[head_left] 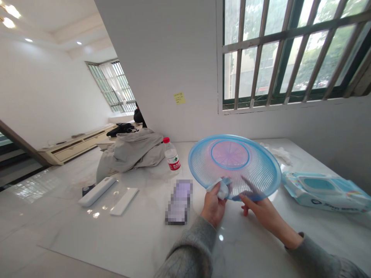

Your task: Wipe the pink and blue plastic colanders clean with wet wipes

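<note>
A round, see-through blue plastic dish (234, 166) with a ribbed surface and a pinkish centre is tilted up off the white table (116, 239). My right hand (259, 210) grips its near rim, fingers behind the plastic and thumb in front. My left hand (213, 206) is closed on a crumpled white wipe (222, 188) pressed against the dish's lower left rim. Both arms are in grey knit sleeves.
A pack of wet wipes (324, 191) lies at the right. A water bottle with a red cap (172, 155), a grey jacket (131, 152), two white bars (110, 195), a blurred flat object (179, 200) and crumpled tissue (278, 152) lie around. Wall and barred window stand behind.
</note>
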The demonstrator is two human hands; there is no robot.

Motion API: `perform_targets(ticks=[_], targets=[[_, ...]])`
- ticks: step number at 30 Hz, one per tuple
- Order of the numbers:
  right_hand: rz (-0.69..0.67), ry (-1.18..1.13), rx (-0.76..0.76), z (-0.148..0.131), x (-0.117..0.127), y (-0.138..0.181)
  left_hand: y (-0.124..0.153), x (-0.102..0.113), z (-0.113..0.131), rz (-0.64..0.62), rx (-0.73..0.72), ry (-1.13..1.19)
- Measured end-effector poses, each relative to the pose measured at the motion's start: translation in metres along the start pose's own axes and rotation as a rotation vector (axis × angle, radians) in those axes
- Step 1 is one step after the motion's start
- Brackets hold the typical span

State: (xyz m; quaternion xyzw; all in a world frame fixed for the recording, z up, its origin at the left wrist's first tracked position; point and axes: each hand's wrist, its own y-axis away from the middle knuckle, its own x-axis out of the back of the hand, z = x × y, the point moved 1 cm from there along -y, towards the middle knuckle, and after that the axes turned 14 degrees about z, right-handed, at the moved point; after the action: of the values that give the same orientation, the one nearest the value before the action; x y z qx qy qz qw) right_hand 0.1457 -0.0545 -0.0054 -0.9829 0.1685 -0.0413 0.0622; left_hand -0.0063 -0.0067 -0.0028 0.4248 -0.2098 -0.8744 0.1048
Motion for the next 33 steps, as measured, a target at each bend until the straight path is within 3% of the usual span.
perform_targets(ticks=[5,9,12,15,19,22,25,29,33], targets=[[0.007,0.184,0.209,-0.014,0.037,-0.019,0.002,-0.003,0.004,0.004,0.006,0.041],[0.227,0.239,0.398,-0.020,0.059,-0.027,0.003,-0.004,0.006,-0.025,-0.004,0.036],[0.291,0.157,0.299,-0.015,0.050,-0.023,0.003,-0.003,0.005,-0.022,-0.010,0.033],[0.128,0.080,0.131,-0.006,0.027,-0.016,0.002,-0.002,0.005,-0.009,-0.016,0.043],[-0.026,0.044,0.029,0.007,0.004,-0.008,0.003,-0.002,0.002,-0.025,-0.004,0.027],[-0.056,-0.006,-0.012,0.009,-0.001,-0.005,0.002,-0.001,0.000,-0.025,0.002,0.021],[-0.045,0.037,0.040,0.004,0.005,-0.007,0.000,0.000,0.000,-0.020,0.023,0.030],[0.053,0.259,0.203,-0.002,0.023,-0.011,-0.002,-0.001,0.005,-0.009,0.020,0.080],[0.342,0.365,0.360,-0.008,0.040,-0.012,-0.001,-0.002,0.009,-0.031,0.007,0.096]])
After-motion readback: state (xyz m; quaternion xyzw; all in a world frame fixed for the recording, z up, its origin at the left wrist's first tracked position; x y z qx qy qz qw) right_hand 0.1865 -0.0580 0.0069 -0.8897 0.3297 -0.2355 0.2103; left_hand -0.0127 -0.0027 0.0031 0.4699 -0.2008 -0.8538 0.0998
